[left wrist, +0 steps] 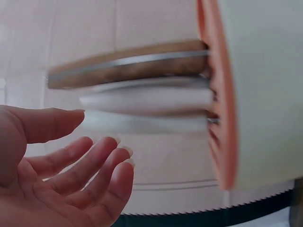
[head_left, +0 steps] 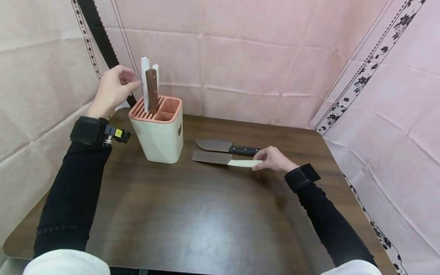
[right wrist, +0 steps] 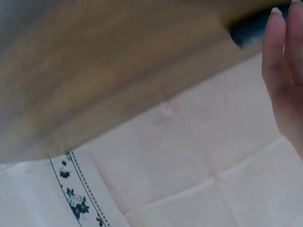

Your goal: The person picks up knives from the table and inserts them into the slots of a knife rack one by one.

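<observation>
In the head view my left hand (head_left: 115, 86) is raised beside the knife handles, its fingers loosely bent and holding nothing. A brown wooden knife handle (head_left: 152, 91) and two white handles (left wrist: 147, 99) stand up from the slots of a pale green knife block (head_left: 157, 141) with a pink top. My right hand (head_left: 273, 158) pinches the end of a pale-handled knife (head_left: 242, 163), its broad blade pointing left. Just behind it lies a black-handled knife (head_left: 214, 145); its handle end is close to my fingers. The right wrist view shows part of that black handle (right wrist: 253, 30).
The brown wooden table (head_left: 192, 214) carries the block on its left side. Pink cloth (head_left: 247, 68) hangs behind the table, and more patterned cloth (head_left: 388, 95) drops along its right edge. A black strip (head_left: 99, 34) runs down behind my left hand.
</observation>
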### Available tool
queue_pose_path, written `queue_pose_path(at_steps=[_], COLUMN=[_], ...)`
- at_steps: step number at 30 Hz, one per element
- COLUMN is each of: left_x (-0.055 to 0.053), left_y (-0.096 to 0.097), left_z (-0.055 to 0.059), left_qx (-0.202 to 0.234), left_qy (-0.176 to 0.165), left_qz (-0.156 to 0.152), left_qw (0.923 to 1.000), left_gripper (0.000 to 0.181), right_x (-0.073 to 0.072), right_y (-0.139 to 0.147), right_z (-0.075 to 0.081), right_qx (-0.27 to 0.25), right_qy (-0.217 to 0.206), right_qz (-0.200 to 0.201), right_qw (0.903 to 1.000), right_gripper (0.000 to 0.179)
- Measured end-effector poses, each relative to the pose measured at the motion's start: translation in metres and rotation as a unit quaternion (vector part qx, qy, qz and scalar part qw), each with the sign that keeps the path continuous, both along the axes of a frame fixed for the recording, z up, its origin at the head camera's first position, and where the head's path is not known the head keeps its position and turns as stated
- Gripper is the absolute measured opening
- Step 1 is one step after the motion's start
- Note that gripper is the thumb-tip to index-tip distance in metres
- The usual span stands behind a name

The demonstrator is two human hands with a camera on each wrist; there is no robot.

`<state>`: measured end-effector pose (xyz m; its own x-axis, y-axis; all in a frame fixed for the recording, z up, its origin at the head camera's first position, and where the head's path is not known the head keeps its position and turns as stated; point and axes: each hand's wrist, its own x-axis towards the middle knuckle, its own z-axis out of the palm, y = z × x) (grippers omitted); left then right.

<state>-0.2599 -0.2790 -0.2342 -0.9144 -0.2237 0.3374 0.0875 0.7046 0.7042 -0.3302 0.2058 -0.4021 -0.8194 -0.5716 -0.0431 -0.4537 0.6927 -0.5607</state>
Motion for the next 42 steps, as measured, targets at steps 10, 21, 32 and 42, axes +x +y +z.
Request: queue_pose_path(at_steps=[10, 21, 32, 42], left_x=[0.020, 0.029, 0.018, 0.012], left_y=[0.021, 0.040, 0.060, 0.076], left_z=[0.014, 0.019, 0.006, -0.006], left_qx=[0.023, 0.028, -0.053, -0.081], left_qy=[0.067, 0.018, -0.070, -0.083], left_qz=[-0.019, -0.138, -0.210, -0.242], left_qw=[0.9973, 0.9899, 0.9738, 0.9633], left_gripper=[0.024, 0.017, 0.033, 0.033], right_x=[0.009, 0.023, 0.037, 0.038], right_y=[-0.003, -0.034, -0.066, -0.072], right_z=[0.055, 0.096, 0.139, 0.145], right_qx=[-0.093, -0.309, -0.295, -0.286], right_qy=[0.008, -0.058, 0.023, 0.035], right_qz=[-0.005, -0.021, -0.030, -0.028], right_qw=[0.9956, 0.9490, 0.9548, 0.9572], right_gripper=[0.026, 0.025, 0.019, 0.022])
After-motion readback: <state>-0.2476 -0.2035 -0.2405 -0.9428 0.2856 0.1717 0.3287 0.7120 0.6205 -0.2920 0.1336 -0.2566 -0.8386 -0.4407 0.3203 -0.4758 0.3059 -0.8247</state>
